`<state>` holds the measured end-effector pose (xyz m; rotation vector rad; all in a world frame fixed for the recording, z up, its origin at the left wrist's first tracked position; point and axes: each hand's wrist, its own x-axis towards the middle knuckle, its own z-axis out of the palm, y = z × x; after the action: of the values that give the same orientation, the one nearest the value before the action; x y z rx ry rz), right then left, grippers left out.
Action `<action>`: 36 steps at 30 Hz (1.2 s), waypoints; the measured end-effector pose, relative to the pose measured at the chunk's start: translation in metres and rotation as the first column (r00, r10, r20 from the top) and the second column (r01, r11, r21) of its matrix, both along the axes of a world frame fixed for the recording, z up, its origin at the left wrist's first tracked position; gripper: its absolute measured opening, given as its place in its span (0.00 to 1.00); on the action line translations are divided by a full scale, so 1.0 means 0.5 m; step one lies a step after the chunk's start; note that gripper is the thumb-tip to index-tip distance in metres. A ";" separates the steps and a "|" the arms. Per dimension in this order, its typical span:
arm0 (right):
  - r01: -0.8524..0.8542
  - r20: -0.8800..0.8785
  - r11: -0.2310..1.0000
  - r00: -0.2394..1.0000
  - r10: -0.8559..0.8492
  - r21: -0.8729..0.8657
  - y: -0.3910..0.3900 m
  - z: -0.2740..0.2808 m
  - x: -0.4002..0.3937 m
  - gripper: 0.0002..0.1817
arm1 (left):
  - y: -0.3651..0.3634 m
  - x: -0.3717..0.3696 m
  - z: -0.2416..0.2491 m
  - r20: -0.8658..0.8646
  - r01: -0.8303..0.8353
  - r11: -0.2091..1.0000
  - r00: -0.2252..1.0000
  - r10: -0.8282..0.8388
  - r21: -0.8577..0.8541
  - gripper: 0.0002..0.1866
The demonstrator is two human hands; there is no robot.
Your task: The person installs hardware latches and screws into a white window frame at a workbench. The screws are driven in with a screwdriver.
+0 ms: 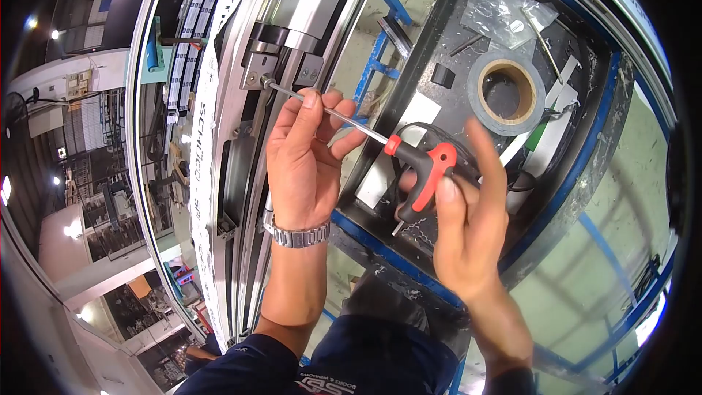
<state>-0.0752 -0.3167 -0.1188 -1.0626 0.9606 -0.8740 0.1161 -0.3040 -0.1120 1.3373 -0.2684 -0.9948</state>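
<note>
A T-handle hex key with a red and black grip lies slantwise in front of me. Its long steel shaft passes through my left hand, pinched between thumb and fingers. The shaft's tip meets a screw in a metal bracket on the aluminium profile. My right hand is at the grip, thumb against its red part and a fingertip showing on the far side, while the index finger points up, off the tool. A short steel end juts from the handle's lower side. A metal-band watch circles my left wrist.
A dark tray with a blue rim stands to the right. It holds a roll of grey tape, a clear plastic bag, white strips and a black cable. Above the bracket sits a silver cylindrical fitting.
</note>
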 end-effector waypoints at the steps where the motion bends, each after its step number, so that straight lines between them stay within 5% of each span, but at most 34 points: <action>1: -0.030 -0.159 0.909 0.986 -0.040 -0.416 0.001 -0.035 -0.003 0.26 | -0.002 0.001 0.001 -0.011 0.000 1.000 1.000 0.000 -0.007 0.07; 2: -0.123 -0.280 0.654 0.950 -0.141 -0.746 0.001 -0.055 -0.002 0.29 | -0.005 0.002 0.003 -0.019 -0.003 1.000 1.000 0.002 -0.015 0.07; 7: -0.218 -0.439 0.683 0.883 -0.167 -0.697 0.005 -0.038 -0.010 0.27 | -0.003 0.003 -0.006 -0.008 0.009 1.000 1.000 -0.009 0.005 0.06; 10: -0.106 -0.314 0.797 0.943 -0.109 -0.595 0.003 -0.028 0.000 0.27 | 0.000 0.009 -0.004 -0.020 0.033 0.999 0.999 -0.034 -0.015 0.06; 13: -0.042 -0.353 0.913 0.928 -0.114 -0.405 -0.007 -0.003 0.002 0.18 | -0.005 0.000 -0.001 0.002 0.008 1.000 1.000 -0.008 0.003 0.06; 16: 0.070 -0.158 0.995 0.984 -0.080 -0.068 -0.018 -0.006 0.014 0.11 | -0.005 0.003 -0.003 -0.017 0.027 0.999 0.999 -0.028 -0.024 0.07; 18: -0.078 0.169 0.892 0.986 0.001 0.446 -0.033 0.001 0.006 0.19 | -0.002 0.003 -0.004 -0.013 0.034 0.999 0.999 -0.034 -0.024 0.07; 20: 0.045 0.136 0.927 0.985 -0.103 0.373 -0.025 -0.005 0.007 0.14 | -0.007 0.002 -0.005 0.015 0.025 1.000 1.000 -0.025 -0.008 0.08; 21: 0.209 -0.023 0.976 0.978 -0.208 0.062 -0.019 -0.019 0.011 0.12 | -0.008 -0.001 -0.002 0.026 -0.001 1.000 1.000 0.000 0.020 0.08; 22: 0.133 -0.126 0.968 0.979 -0.163 -0.215 -0.025 -0.026 0.006 0.12 | -0.009 -0.001 -0.001 0.014 -0.004 1.000 1.000 0.004 0.009 0.08; 24: -0.010 -0.310 0.708 0.903 -0.297 -0.706 -0.039 -0.040 -0.002 0.16 | -0.007 -0.001 -0.001 -0.014 -0.014 1.000 1.000 0.014 -0.007 0.08; 26: -0.200 -0.385 0.622 0.906 -0.178 -0.757 -0.043 -0.038 -0.006 0.18 | -0.006 -0.001 -0.005 -0.006 -0.012 1.000 1.000 0.012 -0.017 0.08; 27: -0.120 -0.324 0.744 0.936 -0.135 -0.658 -0.038 -0.037 0.002 0.17 | -0.005 -0.001 -0.004 -0.002 -0.022 1.000 1.000 0.022 -0.020 0.07; 28: -0.079 -0.209 0.977 0.977 0.037 -0.199 -0.022 -0.019 0.006 0.17 | -0.006 -0.001 -0.002 0.003 -0.031 0.999 1.000 0.031 -0.024 0.07; 29: -0.061 0.021 0.984 0.998 0.058 0.170 -0.026 -0.001 0.010 0.16 | -0.010 -0.004 0.002 -0.005 -0.033 0.999 0.999 0.033 -0.033 0.08; 30: -0.120 0.243 0.852 0.970 -0.008 0.510 -0.029 0.011 0.011 0.15 | -0.010 -0.002 0.001 0.001 -0.019 0.999 1.000 0.019 -0.040 0.08; 33: 0.138 -0.068 0.990 0.988 -0.140 -0.037 -0.018 -0.005 0.011 0.13 | -0.010 0.004 -0.002 0.007 0.007 0.998 1.000 -0.007 -0.054 0.08; 35: 0.028 -0.239 0.795 0.947 -0.216 -0.606 -0.034 -0.041 -0.001 0.13 | -0.011 0.001 -0.001 0.004 0.003 0.999 1.000 -0.002 -0.054 0.08; 36: -0.014 -0.256 0.792 0.950 -0.181 -0.611 -0.029 -0.039 -0.003 0.13 | -0.011 0.003 -0.002 0.007 -0.005 0.999 1.000 0.005 -0.052 0.08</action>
<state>-0.0765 -0.3313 -0.1381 -1.7614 1.0081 -1.1588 0.1174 -0.3096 -0.1130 1.2939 -0.2949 -0.9726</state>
